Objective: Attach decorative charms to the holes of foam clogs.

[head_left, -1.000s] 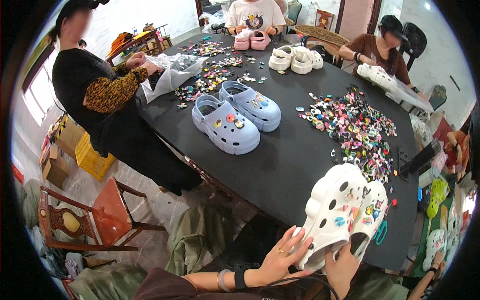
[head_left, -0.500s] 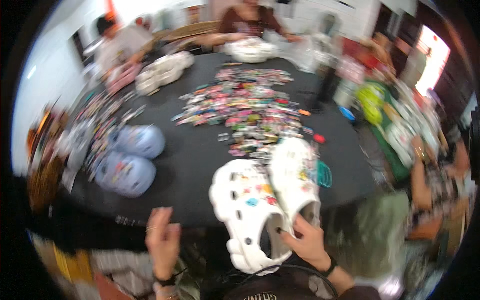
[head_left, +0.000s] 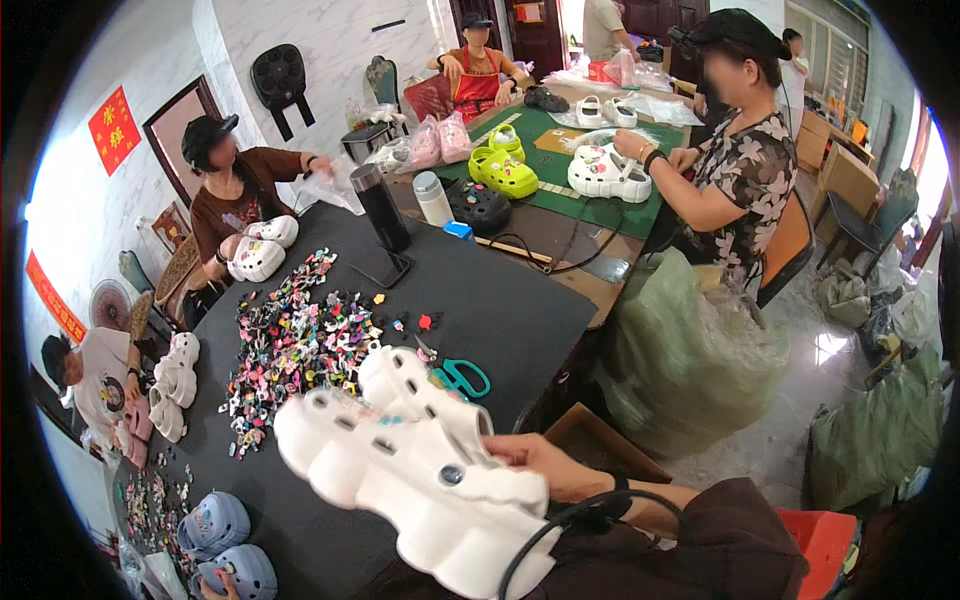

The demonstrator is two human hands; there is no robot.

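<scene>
We've got right hand (head_left: 545,468) wrapped round pair of white clogs (head_left: 420,470), fingers clenched on heel end, toes pointing out to 10 o'clock over black table (head_left: 510,320). Clogs a bit blurred. Left hand out of view, can't tell its fingers. Teal scissors (head_left: 462,378) lying just behind clogs at 1 o'clock. Big scatter of colourful charms (head_left: 300,345) at 11 o'clock. Blue clogs (head_left: 225,545) way down at 8 o'clock. Green plastic sack (head_left: 690,360) at 2 o'clock beside table.
</scene>
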